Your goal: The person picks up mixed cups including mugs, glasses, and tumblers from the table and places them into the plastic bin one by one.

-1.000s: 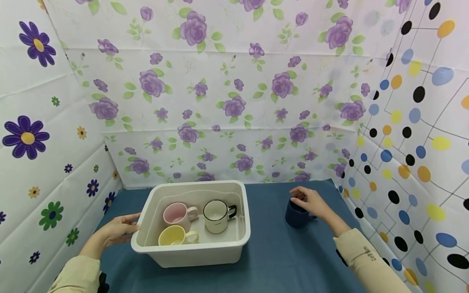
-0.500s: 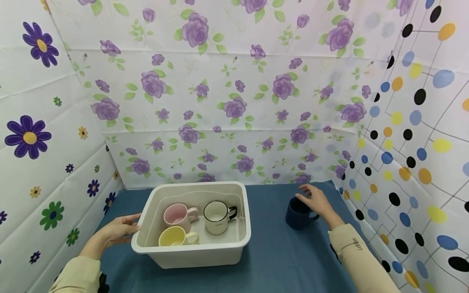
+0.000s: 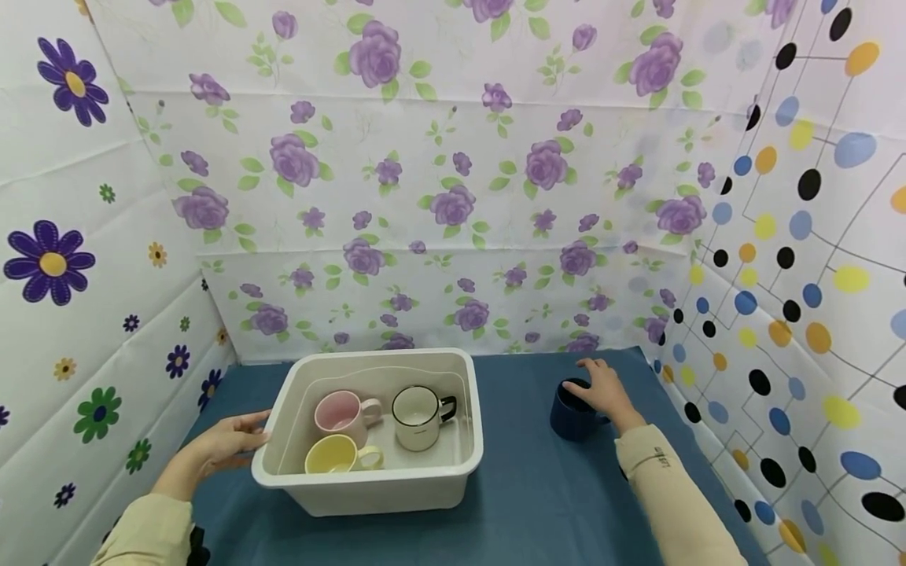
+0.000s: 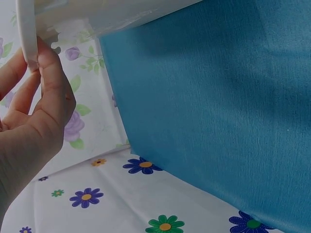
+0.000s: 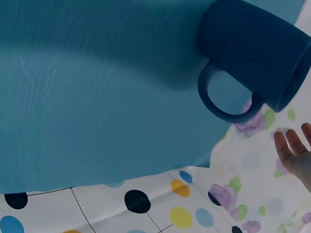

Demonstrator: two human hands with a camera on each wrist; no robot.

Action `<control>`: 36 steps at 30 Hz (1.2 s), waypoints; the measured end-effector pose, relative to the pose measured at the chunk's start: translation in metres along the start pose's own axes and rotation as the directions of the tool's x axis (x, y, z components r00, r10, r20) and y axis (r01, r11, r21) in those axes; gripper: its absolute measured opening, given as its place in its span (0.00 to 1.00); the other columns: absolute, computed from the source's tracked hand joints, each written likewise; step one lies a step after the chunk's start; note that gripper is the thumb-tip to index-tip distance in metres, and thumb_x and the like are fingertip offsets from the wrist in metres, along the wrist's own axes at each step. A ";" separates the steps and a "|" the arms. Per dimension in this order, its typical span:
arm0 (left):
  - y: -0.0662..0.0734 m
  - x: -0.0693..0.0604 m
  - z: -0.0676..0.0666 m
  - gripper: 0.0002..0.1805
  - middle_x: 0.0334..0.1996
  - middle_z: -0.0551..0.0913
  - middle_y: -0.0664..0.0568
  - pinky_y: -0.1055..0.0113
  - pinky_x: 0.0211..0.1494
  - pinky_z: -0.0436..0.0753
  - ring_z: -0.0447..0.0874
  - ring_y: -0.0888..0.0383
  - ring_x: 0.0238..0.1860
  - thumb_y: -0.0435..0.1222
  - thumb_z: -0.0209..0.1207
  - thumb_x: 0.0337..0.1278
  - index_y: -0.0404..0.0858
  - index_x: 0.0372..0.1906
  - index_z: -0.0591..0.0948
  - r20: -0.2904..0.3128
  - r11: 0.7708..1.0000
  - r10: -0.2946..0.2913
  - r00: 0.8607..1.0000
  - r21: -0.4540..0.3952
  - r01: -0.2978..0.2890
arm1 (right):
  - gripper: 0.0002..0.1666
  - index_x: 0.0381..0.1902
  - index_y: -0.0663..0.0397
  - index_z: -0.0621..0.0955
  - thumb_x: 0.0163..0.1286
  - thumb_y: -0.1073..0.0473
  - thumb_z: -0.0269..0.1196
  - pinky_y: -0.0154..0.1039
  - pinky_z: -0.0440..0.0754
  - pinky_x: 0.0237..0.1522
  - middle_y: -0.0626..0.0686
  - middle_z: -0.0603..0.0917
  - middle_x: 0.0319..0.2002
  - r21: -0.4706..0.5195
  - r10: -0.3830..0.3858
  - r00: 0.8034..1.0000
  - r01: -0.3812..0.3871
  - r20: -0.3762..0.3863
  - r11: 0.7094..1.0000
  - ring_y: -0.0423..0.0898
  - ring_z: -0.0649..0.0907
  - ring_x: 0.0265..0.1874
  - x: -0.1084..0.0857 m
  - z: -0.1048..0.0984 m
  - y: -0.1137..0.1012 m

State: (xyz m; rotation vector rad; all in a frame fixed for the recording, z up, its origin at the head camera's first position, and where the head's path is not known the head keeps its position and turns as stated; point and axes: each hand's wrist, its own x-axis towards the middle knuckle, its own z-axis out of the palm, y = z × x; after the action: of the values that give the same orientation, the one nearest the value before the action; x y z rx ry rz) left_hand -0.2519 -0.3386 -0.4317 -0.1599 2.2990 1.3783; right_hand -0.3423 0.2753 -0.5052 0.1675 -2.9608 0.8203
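My left hand (image 3: pixel 222 446) pinches the left rim of a white plastic basin (image 3: pixel 375 489). In the left wrist view, the thumb and fingers of the left hand (image 4: pixel 41 99) lie on opposite sides of that rim. Over at the right, my right hand (image 3: pixel 607 393) hovers by the mouth of a dark blue mug (image 3: pixel 572 417) that stands upright on the table. The right wrist view has a gap between the mug (image 5: pixel 255 48) and the loosely spread fingers of the right hand (image 5: pixel 297 156). From the head, the forearm partly covers the mug's handle.
Inside the basin stand a pink mug (image 3: pixel 342 417), a yellow mug (image 3: pixel 331 456) and a cream mug with a black rim and handle (image 3: pixel 416 424). A blue cloth (image 3: pixel 524 487) covers the table. Patterned sheets (image 3: pixel 453 157) hang around the back and sides.
My right hand has shifted slightly around the dark blue mug's mouth, and its forearm has swung left. The mug, the basin and my left hand keep their places.
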 end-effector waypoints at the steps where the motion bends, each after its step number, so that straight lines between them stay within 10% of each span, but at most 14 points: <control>1: 0.000 0.000 0.000 0.38 0.54 0.73 0.32 0.43 0.57 0.76 0.79 0.55 0.48 0.35 0.54 0.65 0.25 0.71 0.48 0.003 1.000 0.003 1.000 0.003 -0.003 | 0.37 0.63 0.64 0.67 0.65 0.45 0.60 0.67 0.69 0.52 0.72 0.64 0.62 -0.011 0.010 1.000 -0.010 0.002 1.000 0.72 0.66 0.58 0.000 0.002 -0.001; 36: 0.001 -0.003 0.000 0.40 0.53 0.75 0.35 0.49 0.54 0.80 0.79 0.58 0.46 0.35 0.56 0.63 0.25 0.71 0.48 0.000 1.000 0.004 1.000 -0.014 -0.004 | 0.41 0.62 0.69 0.67 0.63 0.44 0.62 0.64 0.73 0.49 0.75 0.69 0.56 -0.304 0.183 0.983 -0.171 0.012 0.937 0.72 0.72 0.51 0.005 0.035 -0.024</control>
State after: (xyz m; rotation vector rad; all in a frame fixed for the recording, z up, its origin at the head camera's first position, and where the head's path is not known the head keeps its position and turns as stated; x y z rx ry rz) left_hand -0.2498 -0.3386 -0.4302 -0.1600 2.2908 1.3969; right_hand -0.3456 0.2359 -0.5225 -0.1022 -3.1247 0.3687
